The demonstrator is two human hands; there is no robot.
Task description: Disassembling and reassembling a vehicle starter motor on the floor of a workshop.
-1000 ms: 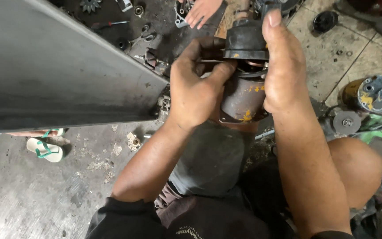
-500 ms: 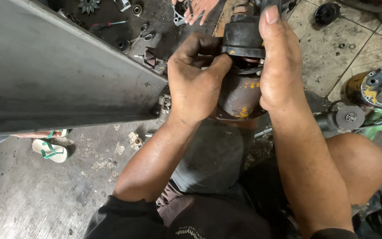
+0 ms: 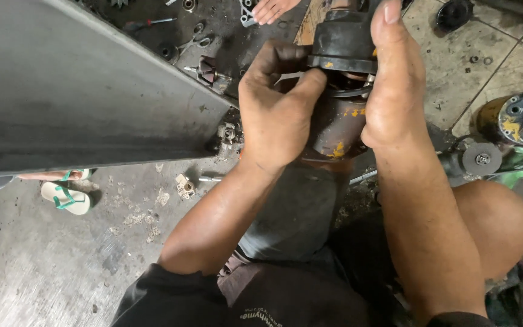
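A rusty brown motor housing [image 3: 337, 130] with yellow paint flecks stands upright between my knees, with a black end cap [image 3: 343, 42] on top. My left hand [image 3: 276, 112] pinches something small at the seam under the cap; the fingertips hide it. My right hand [image 3: 394, 85] clasps the cap and the housing from the right side, thumb up along the cap. A thin metal ring [image 3: 352, 91] shows at the joint.
A large grey metal sheet [image 3: 74, 97] fills the upper left. Screwdriver [image 3: 146, 24], loose small parts and another person's hand [image 3: 270, 8] lie at the top. An angle grinder [image 3: 482, 158] and a yellow-blue motor [image 3: 519, 118] sit right. A sandal [image 3: 65, 198] lies left.
The view has shifted slightly, so the motor and both hands sit higher in the picture. My left fingers stay at the seam under the cap; the grip looks the same.
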